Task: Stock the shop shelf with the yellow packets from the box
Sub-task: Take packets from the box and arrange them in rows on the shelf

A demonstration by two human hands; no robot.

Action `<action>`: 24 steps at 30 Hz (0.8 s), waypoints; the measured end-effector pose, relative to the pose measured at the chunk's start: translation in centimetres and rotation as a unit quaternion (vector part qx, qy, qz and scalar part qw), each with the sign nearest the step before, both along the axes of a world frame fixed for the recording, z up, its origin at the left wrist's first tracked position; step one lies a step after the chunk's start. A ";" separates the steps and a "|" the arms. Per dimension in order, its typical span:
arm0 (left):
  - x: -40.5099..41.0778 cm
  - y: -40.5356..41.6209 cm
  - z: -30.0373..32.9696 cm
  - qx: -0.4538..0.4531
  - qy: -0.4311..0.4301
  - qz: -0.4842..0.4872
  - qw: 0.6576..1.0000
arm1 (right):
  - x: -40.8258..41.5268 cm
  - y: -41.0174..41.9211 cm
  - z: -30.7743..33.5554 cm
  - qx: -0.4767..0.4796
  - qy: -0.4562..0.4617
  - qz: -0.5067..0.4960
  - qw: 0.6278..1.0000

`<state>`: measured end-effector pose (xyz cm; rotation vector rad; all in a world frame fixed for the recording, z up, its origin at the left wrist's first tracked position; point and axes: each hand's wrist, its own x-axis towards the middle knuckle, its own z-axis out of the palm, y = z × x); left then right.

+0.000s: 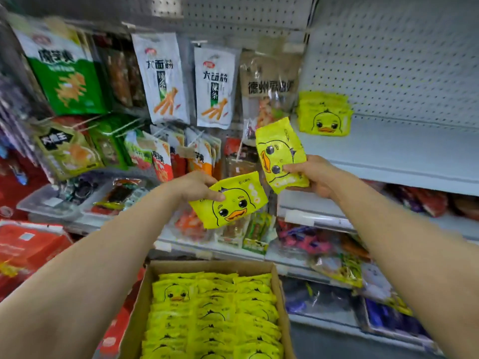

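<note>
Above the box [134, 307] of yellow packets, the left hand [193, 186] is pinching one packet [230, 200] while the right hand [315, 174] is gripping another packet [281, 154] turned sideways.

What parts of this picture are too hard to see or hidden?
- Head view: the cardboard box is cut off by the bottom edge, so its packet count is unknown.
- The small print on the packet in the left hand is blurred.
- The right hand covers the lower corner of its packet.
- The stack on the shelf hides how many packets stand behind the front one.
</note>
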<state>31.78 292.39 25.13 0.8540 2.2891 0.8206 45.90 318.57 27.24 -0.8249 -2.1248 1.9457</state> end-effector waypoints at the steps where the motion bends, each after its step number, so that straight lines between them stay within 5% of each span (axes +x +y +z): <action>1: -0.2 1.2 1.2 0.005 0.009 -0.014 1.000 | 0.3 1.1 1.2 0.005 0.016 0.000 1.000; 11: -0.6 14.3 8.6 0.067 0.088 -0.044 0.993 | 4.3 11.2 10.6 0.130 0.091 -0.050 0.986; 24: -3.0 32.3 10.8 -0.027 0.185 -0.088 0.978 | 6.2 24.1 13.0 0.201 0.094 -0.115 0.968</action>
